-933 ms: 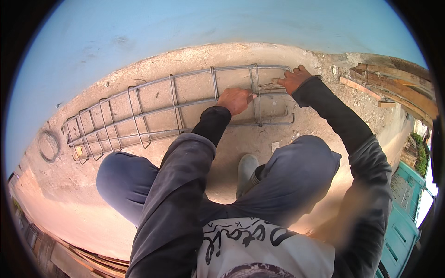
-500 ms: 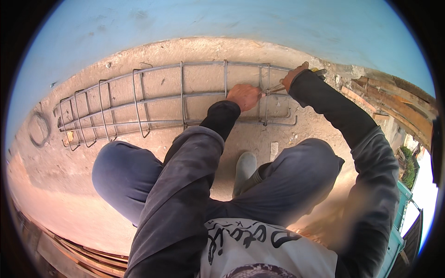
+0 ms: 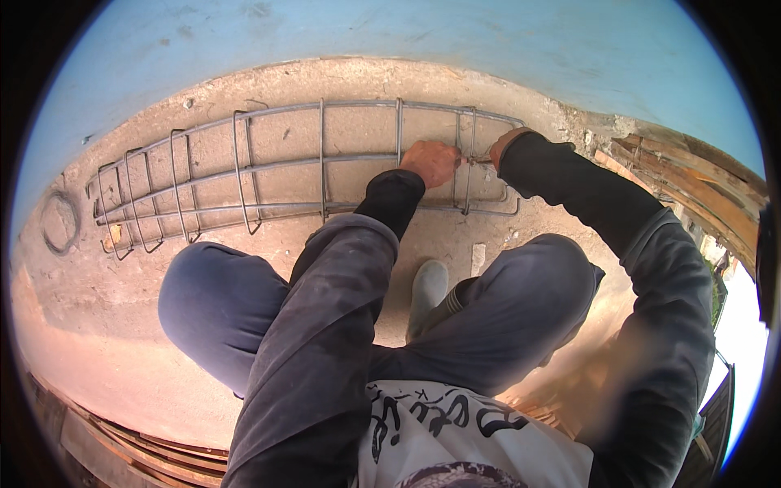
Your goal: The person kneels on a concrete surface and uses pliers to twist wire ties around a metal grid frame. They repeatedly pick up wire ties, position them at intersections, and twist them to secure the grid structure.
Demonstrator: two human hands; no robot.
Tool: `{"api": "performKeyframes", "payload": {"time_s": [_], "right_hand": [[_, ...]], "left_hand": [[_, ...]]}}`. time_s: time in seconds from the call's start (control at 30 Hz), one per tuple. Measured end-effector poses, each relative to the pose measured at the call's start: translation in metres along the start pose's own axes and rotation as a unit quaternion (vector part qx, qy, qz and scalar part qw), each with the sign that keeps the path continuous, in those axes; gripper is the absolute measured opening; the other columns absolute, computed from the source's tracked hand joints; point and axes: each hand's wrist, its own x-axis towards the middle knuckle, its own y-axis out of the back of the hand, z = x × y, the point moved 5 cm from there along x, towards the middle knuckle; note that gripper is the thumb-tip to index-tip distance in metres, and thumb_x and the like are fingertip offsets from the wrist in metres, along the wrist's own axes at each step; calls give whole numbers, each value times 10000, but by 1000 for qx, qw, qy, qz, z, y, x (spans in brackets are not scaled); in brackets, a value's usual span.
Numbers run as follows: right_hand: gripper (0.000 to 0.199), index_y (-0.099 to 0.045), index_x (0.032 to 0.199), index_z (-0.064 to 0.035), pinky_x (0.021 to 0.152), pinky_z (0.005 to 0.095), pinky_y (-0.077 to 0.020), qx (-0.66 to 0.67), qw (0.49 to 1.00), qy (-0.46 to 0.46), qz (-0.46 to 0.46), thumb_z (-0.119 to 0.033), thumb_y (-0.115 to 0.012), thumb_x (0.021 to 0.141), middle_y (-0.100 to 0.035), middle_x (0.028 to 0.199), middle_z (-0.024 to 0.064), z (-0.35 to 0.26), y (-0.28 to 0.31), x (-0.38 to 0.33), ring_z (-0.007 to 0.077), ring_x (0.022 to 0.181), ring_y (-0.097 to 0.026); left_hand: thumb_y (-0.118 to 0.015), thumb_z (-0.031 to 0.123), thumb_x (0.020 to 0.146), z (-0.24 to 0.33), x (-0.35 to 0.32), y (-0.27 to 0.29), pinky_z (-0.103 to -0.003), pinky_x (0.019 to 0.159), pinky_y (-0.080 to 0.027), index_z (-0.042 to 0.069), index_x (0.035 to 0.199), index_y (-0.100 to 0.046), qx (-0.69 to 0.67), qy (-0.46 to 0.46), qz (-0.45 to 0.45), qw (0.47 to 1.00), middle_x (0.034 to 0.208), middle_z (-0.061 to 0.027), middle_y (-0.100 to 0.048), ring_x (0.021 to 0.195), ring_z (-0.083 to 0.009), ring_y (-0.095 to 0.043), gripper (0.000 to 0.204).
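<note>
A rebar cage (image 3: 323,159) of long grey bars and square stirrups lies across the ground in front of my crouched knees. My left hand (image 3: 434,163) is closed around its middle bar, fingertips close beside the stirrups near the right end. Just right of these stirrups, my right hand (image 3: 503,149) is closed on pliers (image 3: 478,160), whose metal tip points left toward the left fingertips. The handles are mostly hidden by the hand and black sleeve. Any wire at the joint is too small to make out.
Beyond the cage rises a blue wall (image 3: 390,32). A coil of wire (image 3: 61,224) lies on the ground at far left. Wooden planks (image 3: 691,183) are stacked at right, and more boards (image 3: 146,447) at lower left. My boot (image 3: 428,293) stands close to the cage.
My right hand has turned and come slightly lower and left, so the pliers' handle ends that stuck out are now hidden. My left hand stays at the same joint.
</note>
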Motion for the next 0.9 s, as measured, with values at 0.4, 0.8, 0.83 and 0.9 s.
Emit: {"api": "performKeyframes", "payload": {"time_s": [0.4, 0.8, 0.83, 0.9], "right_hand": [[235, -557, 1065, -19, 776, 507, -514, 182, 956, -162, 162, -14, -575, 830, -667, 934, 233, 26, -111, -11, 443, 917, -648], [208, -543, 1086, -34, 780, 516, -509, 190, 945, -176, 201, -55, -525, 880, -664, 933, 229, 28, -138, -6, 430, 902, -653], [209, -540, 1087, -35, 782, 517, -508, 189, 945, -176, 199, -56, -525, 879, -665, 938, 232, 29, -139, -5, 430, 906, -652], [280, -564, 1178, -52, 774, 498, -525, 187, 951, -185, 164, -105, -523, 907, -677, 940, 228, 30, -139, -4, 411, 910, -669]], "left_hand": [[-403, 416, 1041, -3, 6, -2, -463, 937, -495, 70, 1146, -675, 16, 12, -32, 999, 1047, -186, -704, 1042, -354, -656, 453], [-423, 402, 1030, 0, 8, -1, -473, 882, -501, 94, 1122, -688, 17, -6, 5, 1000, 1021, -172, -709, 1002, -360, -657, 417], [-424, 404, 1029, 0, 8, -1, -473, 876, -503, 95, 1118, -689, 18, -3, 4, 1000, 1010, -172, -710, 995, -361, -659, 416], [-425, 408, 1028, 2, 6, 0, -475, 863, -507, 99, 1109, -691, 20, 3, 0, 1000, 987, -174, -712, 980, -364, -662, 415]]}}
